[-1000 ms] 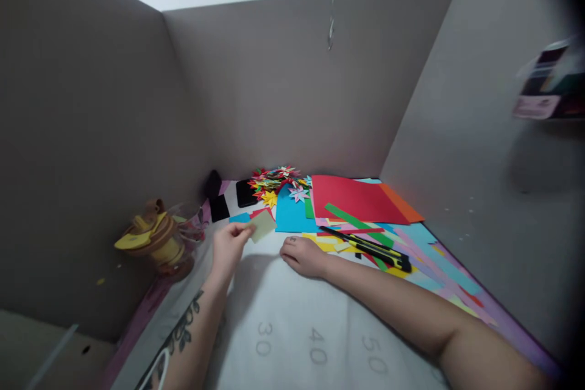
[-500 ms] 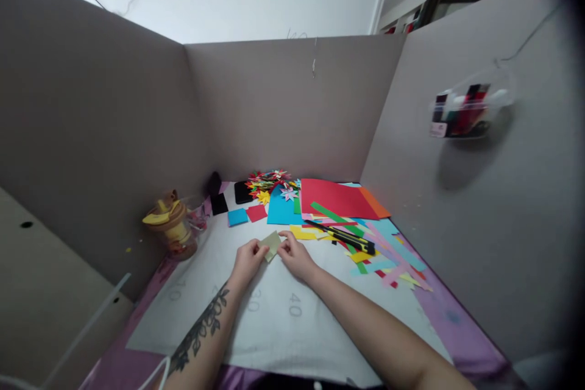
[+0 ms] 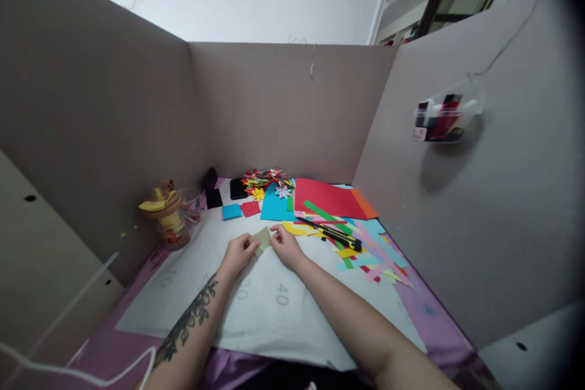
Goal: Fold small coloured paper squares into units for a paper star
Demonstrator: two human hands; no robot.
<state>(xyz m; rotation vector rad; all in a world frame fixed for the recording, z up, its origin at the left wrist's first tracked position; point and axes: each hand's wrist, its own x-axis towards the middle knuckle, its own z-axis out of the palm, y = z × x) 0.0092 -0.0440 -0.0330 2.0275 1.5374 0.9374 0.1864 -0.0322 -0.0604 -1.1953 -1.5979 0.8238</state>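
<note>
A small olive-green paper square (image 3: 261, 240) is held up just above the white mat (image 3: 219, 317). My left hand (image 3: 238, 254) pinches its left side between thumb and fingers. At the opposite edge is my right hand (image 3: 286, 245), thumb and forefinger curled close to the paper's right corner; whether they grip it is too small to make out. Beyond the hands lie a blue paper square (image 3: 231, 212), a red paper square (image 3: 250, 209) and a black square (image 3: 213, 198).
A yellow-black utility knife (image 3: 336, 235) lies on coloured paper strips (image 3: 375, 259) at right, before red paper sheets (image 3: 324, 198). Folded paper stars (image 3: 265, 179) are heaped at the back. A brown cup (image 3: 170, 222) stands left. Grey panels (image 3: 292, 109) enclose the table; a plastic container (image 3: 448, 116) hangs right.
The view has shifted slightly, so the scene sits further left. The paper square has turned a little between my hands, and the right fingers have moved on its edge.
</note>
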